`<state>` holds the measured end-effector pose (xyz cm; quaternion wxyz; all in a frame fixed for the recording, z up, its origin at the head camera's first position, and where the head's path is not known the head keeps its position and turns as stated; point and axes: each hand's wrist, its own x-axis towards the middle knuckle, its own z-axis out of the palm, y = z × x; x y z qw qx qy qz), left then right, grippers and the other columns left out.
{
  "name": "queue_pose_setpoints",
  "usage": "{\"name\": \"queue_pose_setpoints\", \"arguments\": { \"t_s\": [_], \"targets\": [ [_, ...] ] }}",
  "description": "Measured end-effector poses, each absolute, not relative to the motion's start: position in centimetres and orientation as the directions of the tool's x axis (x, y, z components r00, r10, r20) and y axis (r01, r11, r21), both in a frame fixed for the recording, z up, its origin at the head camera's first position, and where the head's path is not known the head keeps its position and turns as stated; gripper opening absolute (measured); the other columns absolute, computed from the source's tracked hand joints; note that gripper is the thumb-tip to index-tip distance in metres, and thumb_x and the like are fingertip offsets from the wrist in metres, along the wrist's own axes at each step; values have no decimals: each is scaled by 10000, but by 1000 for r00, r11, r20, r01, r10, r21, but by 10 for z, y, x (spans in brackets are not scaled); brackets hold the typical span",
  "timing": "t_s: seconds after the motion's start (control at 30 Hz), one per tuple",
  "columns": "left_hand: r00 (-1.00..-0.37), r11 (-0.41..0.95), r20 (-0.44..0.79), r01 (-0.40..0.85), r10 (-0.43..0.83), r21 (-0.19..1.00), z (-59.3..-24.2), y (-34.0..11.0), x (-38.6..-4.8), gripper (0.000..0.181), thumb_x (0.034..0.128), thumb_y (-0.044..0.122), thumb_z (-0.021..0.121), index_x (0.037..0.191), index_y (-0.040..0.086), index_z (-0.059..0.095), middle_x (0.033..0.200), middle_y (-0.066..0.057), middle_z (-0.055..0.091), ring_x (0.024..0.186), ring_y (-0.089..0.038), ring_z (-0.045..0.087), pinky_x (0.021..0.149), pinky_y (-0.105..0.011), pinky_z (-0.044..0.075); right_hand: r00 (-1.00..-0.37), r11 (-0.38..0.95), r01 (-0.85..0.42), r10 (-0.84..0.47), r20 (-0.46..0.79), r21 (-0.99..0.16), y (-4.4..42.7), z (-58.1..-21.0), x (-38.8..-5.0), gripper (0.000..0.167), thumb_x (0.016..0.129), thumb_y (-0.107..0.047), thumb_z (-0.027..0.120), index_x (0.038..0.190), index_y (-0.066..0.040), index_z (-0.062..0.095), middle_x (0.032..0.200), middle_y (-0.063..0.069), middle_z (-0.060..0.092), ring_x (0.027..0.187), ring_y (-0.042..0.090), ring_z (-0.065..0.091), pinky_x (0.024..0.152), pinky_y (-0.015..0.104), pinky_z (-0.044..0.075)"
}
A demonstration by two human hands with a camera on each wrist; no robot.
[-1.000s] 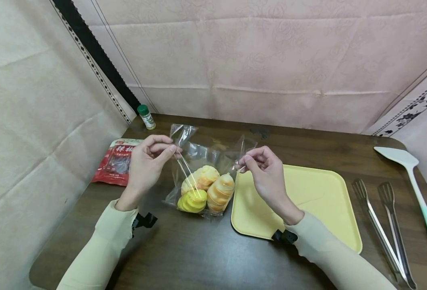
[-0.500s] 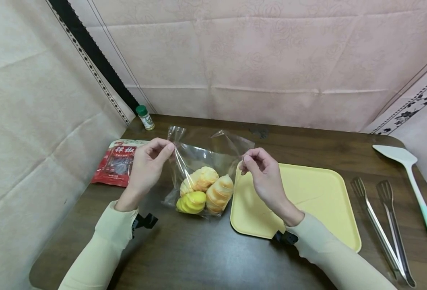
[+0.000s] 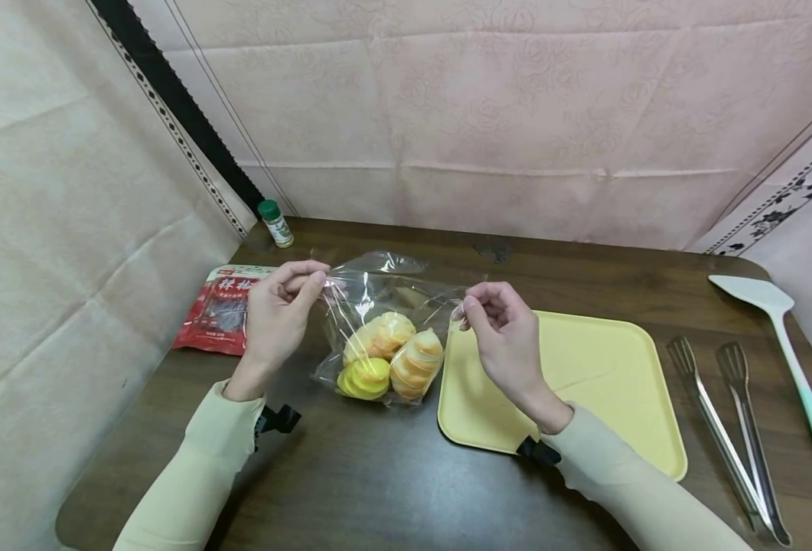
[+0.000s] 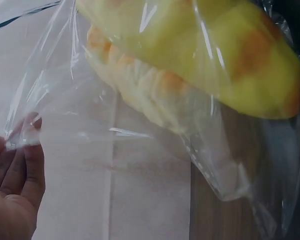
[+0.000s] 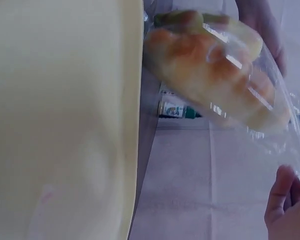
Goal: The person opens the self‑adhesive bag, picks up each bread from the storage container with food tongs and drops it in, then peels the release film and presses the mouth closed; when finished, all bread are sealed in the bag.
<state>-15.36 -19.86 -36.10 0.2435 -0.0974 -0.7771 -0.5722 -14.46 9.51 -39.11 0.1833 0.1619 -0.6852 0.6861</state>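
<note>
A clear plastic bag (image 3: 406, 295) stands on the table between my hands with three bread pieces inside. They are a yellow bun (image 3: 364, 379), a pale roll with browned patches (image 3: 381, 337) and a ridged roll (image 3: 417, 365). My left hand (image 3: 278, 317) pinches the bag's upper left corner between thumb and fingers, also seen in the left wrist view. At the upper right side my right hand (image 3: 505, 337) pinches the film. The bag's top edge bulges away at the back, and the wrist views show the bread close up through the plastic.
Right of the bag lies a yellow tray (image 3: 605, 383), partly under my right forearm. Farther right are metal tongs with fork-like ends (image 3: 729, 436) and a white-and-mint spatula (image 3: 784, 344). A red food packet (image 3: 220, 310) and a green-capped bottle (image 3: 276, 224) are at the left.
The bag's upright top corners have come down, and its upper edge now folds over toward the back. My left fingers shifted slightly along the film; both hands stay in about the same place.
</note>
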Motion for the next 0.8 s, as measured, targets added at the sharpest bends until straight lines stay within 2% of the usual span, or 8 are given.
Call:
{"name": "queue_pose_setpoints", "arguments": {
  "t_s": [0.1, 0.2, 0.33, 0.53, 0.67, 0.8],
  "targets": [
    [-874, 291, 478, 437, -90, 851, -359, -203, -155, 148, 1034, -18, 683, 1124, -118, 744, 867, 277, 796, 719, 52, 729, 638, -124, 513, -876, 22, -482, -16, 482, -876, 100, -392, -146, 104, 1000, 111, 658, 1095, 127, 698, 875, 129, 744, 748, 77, 712, 691, 210, 608],
    [-874, 282, 481, 447, -65, 849, -356, -206, -155, 138, 1030, -19, 690, 1100, -126, 741, 870, 256, 803, 785, 17, 773, 704, -148, 568, -847, 49, -532, -47, 530, -845, 104, -393, -149, 80, 992, 102, 685, 1058, 109, 728, 878, 218, 745, 742, 77, 710, 692, 197, 600],
    [-884, 319, 466, 429, -45, 845, -354, -211, -153, 133, 1030, 21, 712, 1106, -76, 763, 865, 267, 797, 783, 16, 757, 679, -153, 544, -775, 90, -632, -48, 630, -770, 108, -396, -152, 76, 971, 117, 705, 1014, 79, 755, 858, 217, 746, 718, 51, 696, 684, 159, 569],
    [-867, 225, 496, 492, 44, 841, -357, -218, -151, 117, 1004, -81, 693, 1104, -71, 752, 941, 169, 842, 844, -24, 810, 692, -166, 581, -639, 94, -769, -84, 765, -632, 115, -400, -154, 255, 897, 234, 690, 1011, 44, 815, 855, 180, 745, 725, 21, 635, 619, 103, 420],
    [-860, 218, 505, 509, 79, 833, -357, -223, -150, 137, 989, -127, 669, 1034, -61, 781, 959, 148, 841, 845, -36, 797, 683, -169, 565, -596, 70, -803, -123, 793, -592, 119, -401, -155, 305, 853, 260, 688, 978, 25, 835, 895, 177, 773, 844, -11, 686, 723, 100, 504],
    [-874, 235, 478, 484, 84, 843, -356, -226, -149, 269, 989, -111, 634, 963, 65, 836, 941, 153, 826, 821, -38, 738, 695, -186, 540, -589, 59, -807, -151, 794, -588, 122, -401, -156, 288, 863, 232, 675, 950, 10, 837, 916, 184, 799, 959, -15, 742, 835, 130, 571]
  ]
}}
